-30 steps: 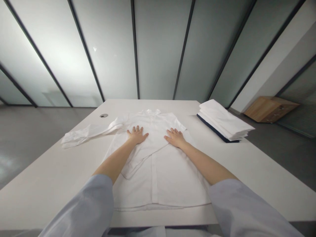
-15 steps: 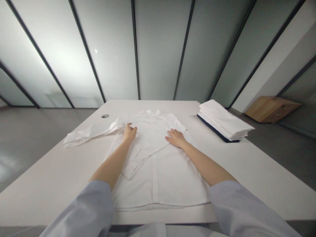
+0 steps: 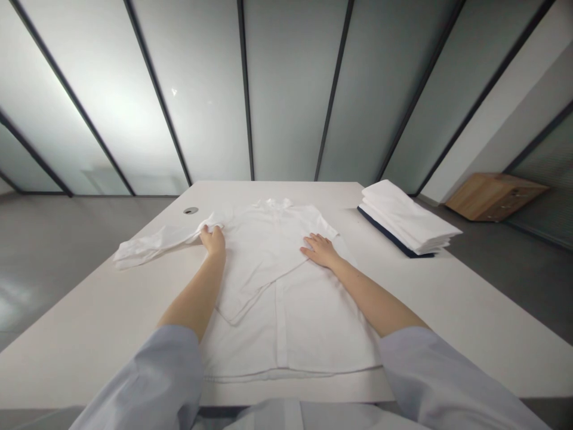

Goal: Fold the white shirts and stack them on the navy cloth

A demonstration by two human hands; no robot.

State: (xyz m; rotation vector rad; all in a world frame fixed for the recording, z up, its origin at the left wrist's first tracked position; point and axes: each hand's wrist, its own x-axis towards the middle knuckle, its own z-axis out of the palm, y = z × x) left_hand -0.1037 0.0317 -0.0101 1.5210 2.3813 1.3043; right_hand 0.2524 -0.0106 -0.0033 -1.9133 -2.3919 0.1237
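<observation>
A white long-sleeved shirt [image 3: 255,251] lies spread on the table, its collar at the far end and its hem near me. One sleeve crosses the body diagonally, while the other sleeve [image 3: 156,243] stretches out to the left. My left hand [image 3: 213,239] is closed on that left sleeve near the shoulder, with the fingertips partly hidden in the cloth. Flat on the shirt's right side rests my right hand [image 3: 320,249], its fingers stretched out.
Folded white garments [image 3: 407,218] are stacked on a dark folded cloth [image 3: 394,239] at the table's right. A round cable hole [image 3: 190,210] sits in the white table [image 3: 147,310] at far left. Beyond stand frosted panels [image 3: 286,89] and a wooden cabinet [image 3: 487,197].
My left hand has moved left, from the shirt's upper body onto the outstretched sleeve, and has taken hold of it. My right hand has stayed in place.
</observation>
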